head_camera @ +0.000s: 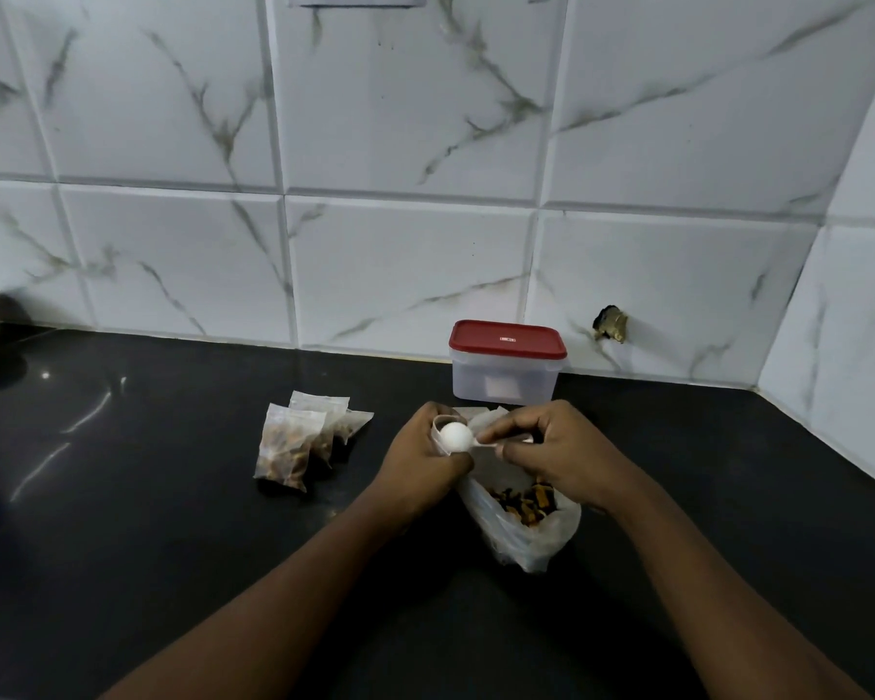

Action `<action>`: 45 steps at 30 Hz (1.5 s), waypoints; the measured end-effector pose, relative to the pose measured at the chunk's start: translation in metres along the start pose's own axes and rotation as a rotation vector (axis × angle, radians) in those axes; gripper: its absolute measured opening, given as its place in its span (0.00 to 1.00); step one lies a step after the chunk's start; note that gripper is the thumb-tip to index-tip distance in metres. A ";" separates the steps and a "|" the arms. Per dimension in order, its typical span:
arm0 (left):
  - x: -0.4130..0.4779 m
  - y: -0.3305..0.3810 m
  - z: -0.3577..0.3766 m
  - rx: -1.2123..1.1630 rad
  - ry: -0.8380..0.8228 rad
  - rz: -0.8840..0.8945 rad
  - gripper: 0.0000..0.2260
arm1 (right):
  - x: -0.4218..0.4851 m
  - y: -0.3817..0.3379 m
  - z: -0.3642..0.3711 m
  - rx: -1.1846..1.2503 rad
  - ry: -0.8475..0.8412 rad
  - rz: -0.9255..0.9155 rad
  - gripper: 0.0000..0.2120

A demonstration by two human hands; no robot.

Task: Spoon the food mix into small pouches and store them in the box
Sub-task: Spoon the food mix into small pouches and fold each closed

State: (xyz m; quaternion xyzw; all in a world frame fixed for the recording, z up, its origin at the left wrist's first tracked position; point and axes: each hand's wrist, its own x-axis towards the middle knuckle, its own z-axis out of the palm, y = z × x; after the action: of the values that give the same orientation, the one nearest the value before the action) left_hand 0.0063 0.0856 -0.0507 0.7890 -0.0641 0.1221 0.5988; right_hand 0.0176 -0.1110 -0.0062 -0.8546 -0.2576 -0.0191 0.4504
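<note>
Two bare arms come up from the bottom of the picture over a black counter [173, 522]. Just right of the middle, a big clear bag [526, 533] lies open, with the brown food mix [526, 497] showing inside.

Right above the bag, the two hands meet. The left hand [420, 462] is curled round a small pouch [439, 422] and holds its top open. The right hand [561, 447] pinches the handle of a white spoon [455, 437]. The round end of the spoon sits at the mouth of the pouch, turned over. I think a scoop is being tipped in.

To the left of the hands, some filled pouches [299, 442] lie in a little heap on the counter.

Farther back, near the middle of the picture, the box [503, 381] stands against the white tile wall [375, 245]. Its red lid [506, 338] is on.

What could go wrong? The pouch is small and soft. If the left hand lets the top fold shut, or the spoon slips off the edge, bits could fall onto the counter. The right wrist hangs just over the open bag, so a bump could knock more mix out. The lid also has to come off before any pouch can go in.
</note>
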 end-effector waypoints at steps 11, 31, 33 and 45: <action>0.000 -0.001 0.000 -0.006 0.030 -0.023 0.14 | -0.007 0.008 -0.042 -0.251 -0.277 0.118 0.11; -0.002 0.002 -0.001 -0.014 0.079 -0.036 0.13 | 0.002 0.017 -0.033 -0.371 -0.059 0.058 0.13; -0.002 0.002 -0.001 -0.016 0.075 -0.038 0.14 | -0.004 0.015 -0.048 -0.210 -0.163 0.083 0.14; -0.001 -0.001 0.000 -0.007 0.049 -0.016 0.12 | 0.006 0.019 -0.022 -0.426 -0.042 0.044 0.11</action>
State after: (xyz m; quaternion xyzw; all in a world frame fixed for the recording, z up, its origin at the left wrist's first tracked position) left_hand 0.0056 0.0863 -0.0520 0.7840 -0.0435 0.1364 0.6040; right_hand 0.0354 -0.1343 -0.0059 -0.9361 -0.2383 -0.0453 0.2546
